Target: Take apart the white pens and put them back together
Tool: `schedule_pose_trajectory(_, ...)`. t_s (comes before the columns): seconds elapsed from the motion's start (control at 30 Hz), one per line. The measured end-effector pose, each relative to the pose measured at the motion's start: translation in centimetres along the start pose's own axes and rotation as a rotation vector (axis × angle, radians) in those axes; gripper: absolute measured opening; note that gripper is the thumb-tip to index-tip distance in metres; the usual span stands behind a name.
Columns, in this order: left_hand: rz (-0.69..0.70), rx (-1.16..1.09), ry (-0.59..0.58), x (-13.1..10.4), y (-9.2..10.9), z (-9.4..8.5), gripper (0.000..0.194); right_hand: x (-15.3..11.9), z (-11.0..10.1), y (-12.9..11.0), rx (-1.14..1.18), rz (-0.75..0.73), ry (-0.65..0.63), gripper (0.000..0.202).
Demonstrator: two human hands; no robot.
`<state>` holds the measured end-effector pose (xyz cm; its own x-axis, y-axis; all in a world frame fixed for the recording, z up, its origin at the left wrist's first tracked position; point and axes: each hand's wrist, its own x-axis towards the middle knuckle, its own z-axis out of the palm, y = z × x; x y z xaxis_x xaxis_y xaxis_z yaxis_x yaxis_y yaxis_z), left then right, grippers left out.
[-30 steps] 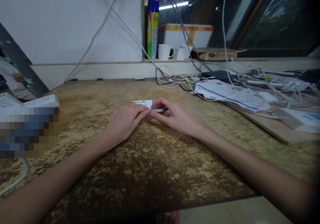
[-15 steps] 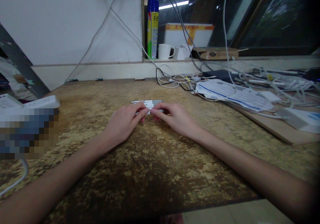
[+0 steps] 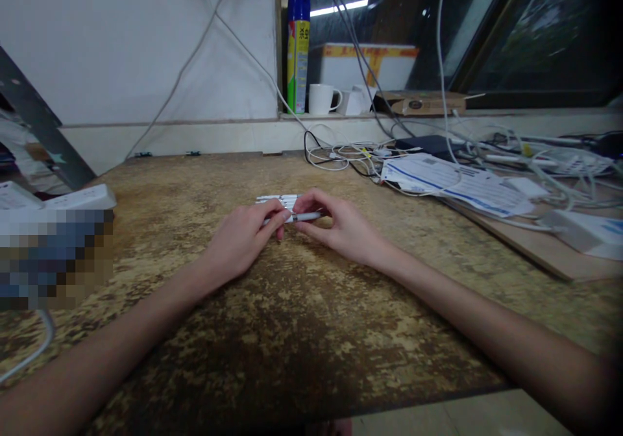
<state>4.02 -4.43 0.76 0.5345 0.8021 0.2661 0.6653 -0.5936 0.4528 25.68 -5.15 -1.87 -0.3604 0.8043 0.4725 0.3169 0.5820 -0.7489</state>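
Note:
Several white and silver pens (image 3: 286, 200) lie side by side on the worn wooden table, partly hidden behind my fingers. In front of them is one white pen (image 3: 306, 217), roughly level, with a dark band near its middle. My left hand (image 3: 241, 231) pinches this pen's left part between thumb and fingers. My right hand (image 3: 343, 228) is around its right end, with the thumb below and the index finger arched above. A gap shows between those fingers and the pen.
Tangled cables (image 3: 345, 154) and a printed white plastic bag (image 3: 452, 180) lie at the back right, near a board (image 3: 516, 244) with a white power strip (image 3: 584, 231). Another power strip (image 3: 85, 197) is at the left. A spray can (image 3: 298, 53) and white mug (image 3: 321, 100) stand on the sill.
My right hand's fingers have spread apart from their pinch, the index finger rising and the thumb dropping slightly. The front pen now shows between them. My left hand has stayed in place.

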Motion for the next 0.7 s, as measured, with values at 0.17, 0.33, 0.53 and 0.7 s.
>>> schedule_pose_trajectory(0.17, 0.019, -0.041, -0.016, 0.2, -0.3, 0.0, 0.038, 0.2, -0.4, -0.3, -0.035, 0.067, -0.038, 0.015)
schedule_pose_trajectory(0.33, 0.015, -0.081, -0.011, 0.4, -0.6, -0.3, 0.040, 0.5, -1.6, 0.7, -0.015, 0.036, 0.008, 0.013)
schedule_pose_trajectory(0.53, 0.145, -0.091, 0.048, 0.4, -1.6, -0.9, 0.029, 1.0, -2.2, 1.7, 0.186, 0.140, 0.083, 0.020)
schedule_pose_trajectory(0.7, 0.185, -0.049, 0.123, 0.4, -1.9, -0.9, 0.026, 1.0, -2.6, 0.6, 0.181, 0.211, 0.153, 0.018)
